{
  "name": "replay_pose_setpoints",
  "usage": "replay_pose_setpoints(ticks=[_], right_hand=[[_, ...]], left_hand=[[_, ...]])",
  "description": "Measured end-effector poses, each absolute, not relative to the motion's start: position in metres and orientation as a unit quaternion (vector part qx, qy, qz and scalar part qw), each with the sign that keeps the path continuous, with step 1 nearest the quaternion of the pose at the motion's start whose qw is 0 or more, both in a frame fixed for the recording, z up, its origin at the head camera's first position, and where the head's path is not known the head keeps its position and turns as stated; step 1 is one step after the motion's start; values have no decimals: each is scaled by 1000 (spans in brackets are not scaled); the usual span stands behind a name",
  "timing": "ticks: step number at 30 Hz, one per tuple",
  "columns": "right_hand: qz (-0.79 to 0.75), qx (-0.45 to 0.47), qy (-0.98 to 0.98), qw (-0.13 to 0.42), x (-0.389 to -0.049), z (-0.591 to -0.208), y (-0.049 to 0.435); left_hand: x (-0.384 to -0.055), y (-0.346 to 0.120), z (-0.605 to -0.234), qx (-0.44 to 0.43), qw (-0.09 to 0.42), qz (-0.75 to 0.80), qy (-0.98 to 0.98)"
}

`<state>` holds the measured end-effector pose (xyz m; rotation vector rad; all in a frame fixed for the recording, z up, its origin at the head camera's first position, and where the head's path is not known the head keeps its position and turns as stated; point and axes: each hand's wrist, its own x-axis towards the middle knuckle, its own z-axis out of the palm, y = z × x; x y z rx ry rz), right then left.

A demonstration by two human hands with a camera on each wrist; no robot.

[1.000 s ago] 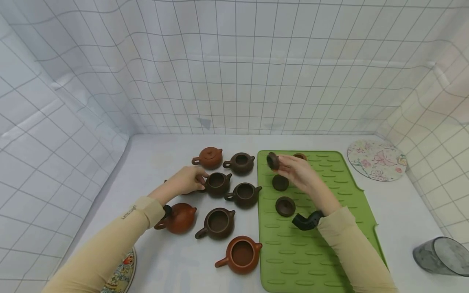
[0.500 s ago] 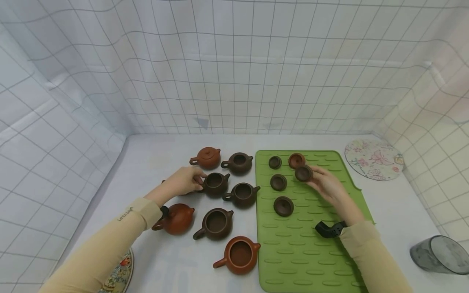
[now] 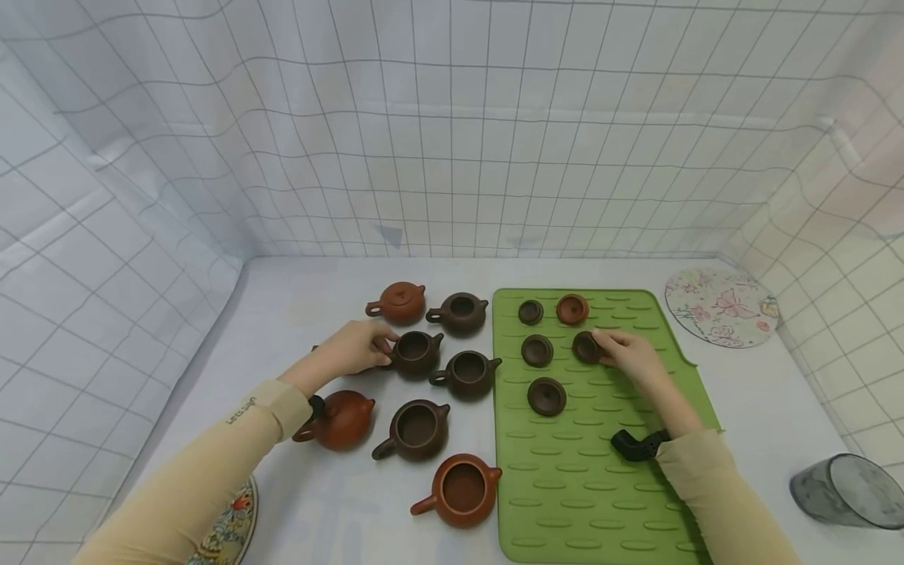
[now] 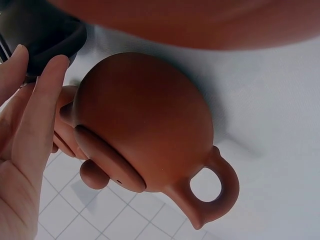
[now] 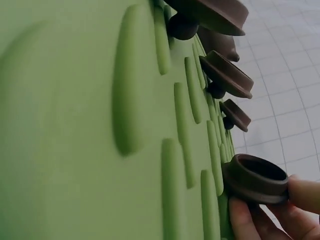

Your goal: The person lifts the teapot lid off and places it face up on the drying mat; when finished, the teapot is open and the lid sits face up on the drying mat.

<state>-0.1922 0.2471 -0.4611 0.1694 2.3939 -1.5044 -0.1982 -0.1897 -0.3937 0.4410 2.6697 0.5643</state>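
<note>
A white table [image 3: 339, 502] stands before me, with a green mat [image 3: 558, 502] on it. Both hands are occupied: to the left of the mat the left hand [image 3: 353, 348] pinches a handle, while the right hand [image 3: 628, 355] is over the mat's far half. That handle belongs to a dark teapot [image 3: 418, 369], its long axis running out to a spout that points toward the mat. The small dark lid [image 3: 586, 348], hollow side up, sits between the right hand's thumb and fingers, on or just above the mat, I can't tell which; the left is well apart from it.
</note>
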Motion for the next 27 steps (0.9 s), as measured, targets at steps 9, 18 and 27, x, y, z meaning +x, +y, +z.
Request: replay_pose_setpoints(ticks=[9, 18, 27], right_hand=[[-442, 46, 889, 108, -191, -460, 244], [-446, 47, 886, 119, -191, -461, 248], [-413, 14, 908, 66, -192, -448, 241]], left_hand=[[-196, -189, -394, 162, 178, 199, 950], [-197, -189, -393, 169, 182, 197, 948], [-191, -196, -379, 178, 165, 211, 947]])
